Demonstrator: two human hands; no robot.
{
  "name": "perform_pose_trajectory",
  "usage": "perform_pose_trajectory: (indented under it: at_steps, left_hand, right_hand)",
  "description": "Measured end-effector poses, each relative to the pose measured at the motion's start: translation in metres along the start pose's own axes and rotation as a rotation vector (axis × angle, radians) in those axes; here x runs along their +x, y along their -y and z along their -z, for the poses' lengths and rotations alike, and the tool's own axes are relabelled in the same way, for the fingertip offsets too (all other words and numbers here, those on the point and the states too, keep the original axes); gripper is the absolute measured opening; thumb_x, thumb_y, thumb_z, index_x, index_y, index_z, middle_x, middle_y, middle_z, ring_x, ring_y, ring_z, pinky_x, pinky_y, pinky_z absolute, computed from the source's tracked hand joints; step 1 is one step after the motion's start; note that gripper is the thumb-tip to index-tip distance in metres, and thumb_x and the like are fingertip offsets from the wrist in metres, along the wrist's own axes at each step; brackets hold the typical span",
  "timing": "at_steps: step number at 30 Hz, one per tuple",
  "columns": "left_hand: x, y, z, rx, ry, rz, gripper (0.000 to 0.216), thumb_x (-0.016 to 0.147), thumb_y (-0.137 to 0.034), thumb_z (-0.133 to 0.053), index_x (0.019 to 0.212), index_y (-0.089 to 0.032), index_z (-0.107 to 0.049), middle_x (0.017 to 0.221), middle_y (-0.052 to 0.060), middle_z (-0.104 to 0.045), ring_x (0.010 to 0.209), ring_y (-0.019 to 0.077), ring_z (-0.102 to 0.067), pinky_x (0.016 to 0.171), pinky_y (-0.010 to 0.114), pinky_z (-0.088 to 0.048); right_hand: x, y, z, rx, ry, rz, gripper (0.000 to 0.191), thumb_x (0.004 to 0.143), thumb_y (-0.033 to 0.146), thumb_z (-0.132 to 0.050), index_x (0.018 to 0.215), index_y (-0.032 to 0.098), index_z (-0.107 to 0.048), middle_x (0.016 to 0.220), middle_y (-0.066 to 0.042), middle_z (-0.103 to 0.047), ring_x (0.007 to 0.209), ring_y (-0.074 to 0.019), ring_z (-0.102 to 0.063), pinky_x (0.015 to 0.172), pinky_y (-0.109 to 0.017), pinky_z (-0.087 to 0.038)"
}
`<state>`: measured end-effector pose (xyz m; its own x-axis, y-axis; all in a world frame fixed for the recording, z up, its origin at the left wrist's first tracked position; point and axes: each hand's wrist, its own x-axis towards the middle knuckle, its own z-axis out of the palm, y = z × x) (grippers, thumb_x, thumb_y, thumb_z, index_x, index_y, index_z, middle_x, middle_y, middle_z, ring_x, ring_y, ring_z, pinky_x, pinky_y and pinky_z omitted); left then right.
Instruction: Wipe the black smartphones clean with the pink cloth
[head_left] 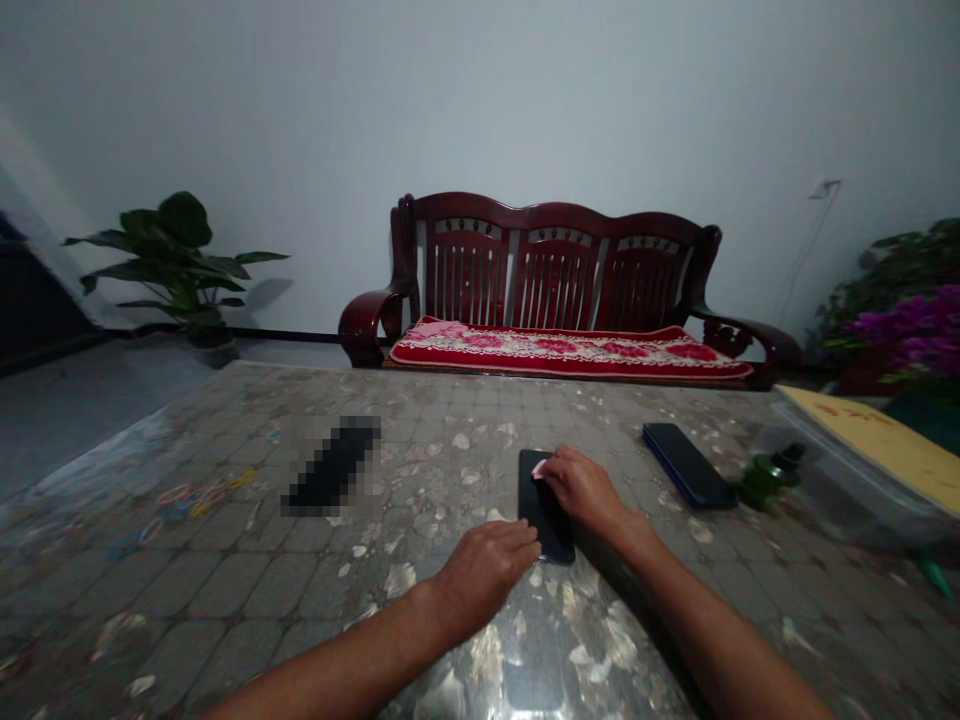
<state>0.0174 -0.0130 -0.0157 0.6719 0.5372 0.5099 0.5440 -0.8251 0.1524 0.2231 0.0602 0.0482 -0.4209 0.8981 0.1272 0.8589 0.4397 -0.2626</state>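
A black phone (543,510) lies flat on the patterned table (300,600) in front of me. My left hand (484,575) rests with curled fingers against the phone's near left edge, holding it steady. My right hand (581,490) presses a small pink thing (539,468), perhaps a cloth, onto the phone's far end with pinched fingers. A second dark phone (688,464) lies apart to the right.
A blurred-out dark object (334,465) lies to the left, with coloured rubber bands (195,497) beyond it. A green bottle (769,478) and a clear box with a yellow lid (862,450) stand at right. A wooden bench (559,290) and plants are behind.
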Motion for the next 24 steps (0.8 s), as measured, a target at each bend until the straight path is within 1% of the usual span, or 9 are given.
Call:
perform_pose_trajectory:
  at_steps: [2, 4, 8, 10, 15, 20, 24]
  left_hand:
    - [0.0, 0.0, 0.0, 0.0, -0.004, -0.001, 0.026, 0.095, -0.01, -0.053, 0.113, -0.017, -0.07, 0.115, 0.008, -0.076, 0.108, 0.0221, -0.072, 0.093, 0.036, -0.058]
    - [0.0, 0.001, -0.001, 0.003, -0.005, -0.004, 0.025, 0.094, -0.009, -0.054, 0.112, -0.016, -0.07, 0.115, 0.009, -0.076, 0.109, 0.0222, -0.071, 0.094, 0.036, -0.058]
    - [0.0, 0.001, -0.002, 0.009, 0.023, -0.006, 0.027, 0.094, -0.009, -0.053, 0.115, -0.016, -0.069, 0.116, 0.01, -0.075, 0.111, 0.0219, -0.07, 0.096, 0.037, -0.057]
    - [0.0, 0.0, -0.002, 0.017, 0.029, 0.001, 0.027, 0.095, -0.009, -0.051, 0.114, -0.016, -0.07, 0.116, 0.01, -0.075, 0.112, 0.0216, -0.07, 0.096, 0.037, -0.057]
    - [0.003, -0.003, 0.002, 0.009, 0.028, 0.002, 0.024, 0.096, -0.01, -0.051, 0.11, -0.016, -0.07, 0.112, 0.01, -0.076, 0.107, 0.021, -0.071, 0.096, 0.035, -0.057]
    - [0.006, -0.004, 0.005, -0.006, 0.054, 0.023, 0.02, 0.096, -0.011, -0.052, 0.103, -0.015, -0.07, 0.106, 0.009, -0.076, 0.101, 0.0206, -0.071, 0.093, 0.034, -0.057]
    - [0.007, -0.003, 0.003, -0.004, 0.079, 0.022, 0.017, 0.096, -0.011, -0.054, 0.103, -0.016, -0.069, 0.106, 0.008, -0.075, 0.099, 0.0199, -0.071, 0.09, 0.032, -0.056]
  right_hand:
    - [-0.008, 0.003, -0.002, 0.005, -0.018, 0.013, 0.028, 0.099, 0.018, -0.049, 0.106, 0.023, -0.075, 0.098, -0.005, -0.066, 0.093, -0.0169, -0.061, 0.078, -0.023, -0.04]
    - [-0.013, 0.004, -0.004, -0.015, -0.064, -0.006, 0.029, 0.1, 0.019, -0.048, 0.105, 0.024, -0.075, 0.097, -0.005, -0.065, 0.091, -0.0172, -0.061, 0.076, -0.024, -0.04]
    - [-0.016, 0.004, -0.009, -0.038, -0.125, -0.027, 0.029, 0.1, 0.02, -0.046, 0.106, 0.024, -0.075, 0.095, -0.006, -0.064, 0.09, -0.018, -0.06, 0.077, -0.025, -0.04]
    - [-0.018, 0.003, -0.012, -0.022, -0.134, 0.024, 0.028, 0.099, 0.019, -0.047, 0.104, 0.023, -0.074, 0.094, -0.006, -0.064, 0.089, -0.018, -0.059, 0.078, -0.026, -0.04]
    - [-0.028, 0.004, -0.019, 0.007, -0.178, 0.225, 0.026, 0.095, 0.015, -0.047, 0.097, 0.021, -0.073, 0.089, -0.006, -0.063, 0.086, -0.0179, -0.057, 0.079, -0.027, -0.041]
    - [-0.031, 0.004, -0.025, 0.049, -0.232, 0.248, 0.028, 0.094, 0.014, -0.045, 0.096, 0.02, -0.072, 0.087, -0.007, -0.063, 0.083, -0.0174, -0.057, 0.077, -0.027, -0.042]
    - [-0.03, 0.001, -0.026, 0.083, -0.256, 0.321, 0.026, 0.093, 0.015, -0.047, 0.094, 0.02, -0.072, 0.086, -0.007, -0.065, 0.082, -0.0179, -0.058, 0.077, -0.028, -0.043]
